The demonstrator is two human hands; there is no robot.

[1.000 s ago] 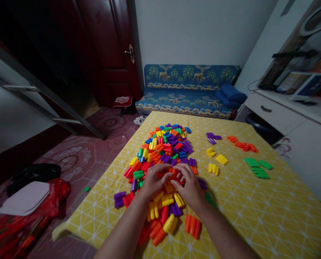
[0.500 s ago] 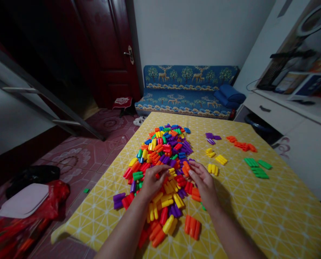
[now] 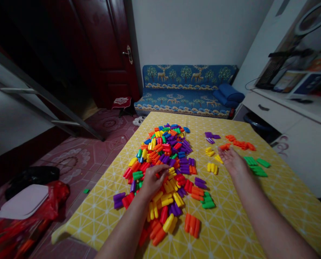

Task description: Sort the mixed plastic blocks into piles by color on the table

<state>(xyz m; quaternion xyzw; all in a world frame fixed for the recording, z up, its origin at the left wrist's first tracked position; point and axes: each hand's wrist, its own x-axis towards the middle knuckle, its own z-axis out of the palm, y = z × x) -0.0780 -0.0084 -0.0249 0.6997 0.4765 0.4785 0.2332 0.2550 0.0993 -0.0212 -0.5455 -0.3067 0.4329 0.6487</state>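
Farther from pile [image 3: 166,147] now: right hand [image 3: 232,159]

Dim light. Against a pale wall [image 3: 192,32], a blue sofa [image 3: 187,94] patterned with deer and trees; farther left, a dark red door [image 3: 101,43], metal ladder [image 3: 65,122], pinkish tiled floor [image 3: 95,147]; at right, a white cabinet [image 3: 306,144].

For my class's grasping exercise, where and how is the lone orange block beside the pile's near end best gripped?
Probably grip the orange block by its two outer ridges, from above right: it lies flat, ridges parallel, bare cloth rightward.
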